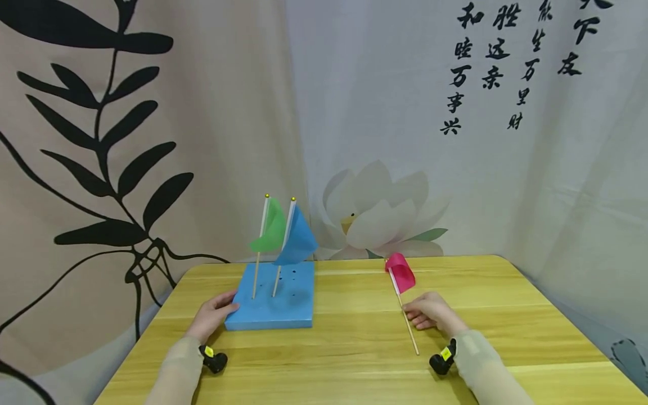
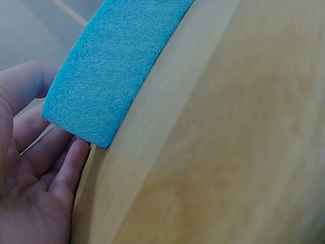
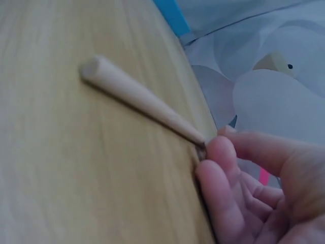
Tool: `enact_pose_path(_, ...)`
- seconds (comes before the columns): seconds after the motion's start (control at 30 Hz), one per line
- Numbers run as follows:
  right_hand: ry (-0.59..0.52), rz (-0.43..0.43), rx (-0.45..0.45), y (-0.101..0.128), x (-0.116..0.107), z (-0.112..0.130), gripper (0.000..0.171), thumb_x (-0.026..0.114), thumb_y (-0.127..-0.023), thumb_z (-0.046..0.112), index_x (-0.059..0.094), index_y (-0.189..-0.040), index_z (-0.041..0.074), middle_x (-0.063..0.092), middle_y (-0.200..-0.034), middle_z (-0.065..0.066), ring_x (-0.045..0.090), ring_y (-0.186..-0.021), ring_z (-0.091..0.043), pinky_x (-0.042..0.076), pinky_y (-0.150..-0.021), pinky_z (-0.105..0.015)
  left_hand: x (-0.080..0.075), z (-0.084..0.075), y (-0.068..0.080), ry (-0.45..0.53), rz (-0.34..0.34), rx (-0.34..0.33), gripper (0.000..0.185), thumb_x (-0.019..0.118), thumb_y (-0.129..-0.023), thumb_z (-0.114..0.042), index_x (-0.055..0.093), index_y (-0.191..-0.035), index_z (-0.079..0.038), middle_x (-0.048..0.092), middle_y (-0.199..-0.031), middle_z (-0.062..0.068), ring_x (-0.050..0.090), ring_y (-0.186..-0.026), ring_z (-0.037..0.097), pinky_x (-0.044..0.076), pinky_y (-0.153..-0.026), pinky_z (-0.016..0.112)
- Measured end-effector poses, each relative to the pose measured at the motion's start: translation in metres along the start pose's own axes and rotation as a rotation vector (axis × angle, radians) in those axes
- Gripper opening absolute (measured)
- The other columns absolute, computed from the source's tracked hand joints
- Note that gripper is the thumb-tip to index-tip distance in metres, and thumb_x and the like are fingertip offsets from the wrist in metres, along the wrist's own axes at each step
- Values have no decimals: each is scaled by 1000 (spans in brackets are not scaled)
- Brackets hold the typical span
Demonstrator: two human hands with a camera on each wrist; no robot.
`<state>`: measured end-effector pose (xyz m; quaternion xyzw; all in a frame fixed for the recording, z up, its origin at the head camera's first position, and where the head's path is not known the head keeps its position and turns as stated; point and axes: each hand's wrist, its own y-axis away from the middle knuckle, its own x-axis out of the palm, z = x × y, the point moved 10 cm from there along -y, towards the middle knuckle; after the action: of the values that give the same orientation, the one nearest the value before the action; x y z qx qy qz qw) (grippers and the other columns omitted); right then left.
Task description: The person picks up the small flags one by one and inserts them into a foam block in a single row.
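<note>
A blue foam board [image 1: 291,310] lies on the wooden table, small holes in its top. My left hand [image 1: 212,315] holds its left edge, with the thumb over the top and the other fingers along the side [image 2: 38,168]. A green flag [image 1: 274,228] and a blue flag [image 1: 298,239] stand in the board on thin sticks, leaning slightly right. To the right, my right hand [image 1: 430,312] pinches the stick of a pink flag [image 1: 402,274] between thumb and fingertips. The bare wooden end [image 3: 137,96] of that stick points toward me, close over the tabletop.
The wooden table [image 1: 349,360] ends at a far edge just behind the board and pink flag. A hanging cloth [image 1: 364,124] with a lotus, dark leaves and writing covers the back and sides. A small black device [image 1: 215,360] is strapped to each wrist.
</note>
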<state>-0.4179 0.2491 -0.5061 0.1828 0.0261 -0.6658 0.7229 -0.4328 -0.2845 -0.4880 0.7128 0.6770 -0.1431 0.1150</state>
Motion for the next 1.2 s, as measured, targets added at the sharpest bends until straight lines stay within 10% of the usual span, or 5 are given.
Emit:
enact_pose_path(0.87,236,-146,-4,-4,-1,9,19,71,-73,10,60,-59,3,53,-48,-3,49,-38,-11,49,-39,-27,-1,1,1,-3,-8,-12,61,65,-95,-23,40,-146,1,38,-147,25,35,-135,39,31,-108,50)
enact_pose_path(1.2,-14,-30,-76,0,0,9,26,66,-87,12,63,-98,-11,66,-72,-12,62,-53,-16,55,-50,-30,-1,0,2,2,-10,-10,60,64,-96,-22,40,-146,2,39,-147,26,36,-135,39,32,-108,51)
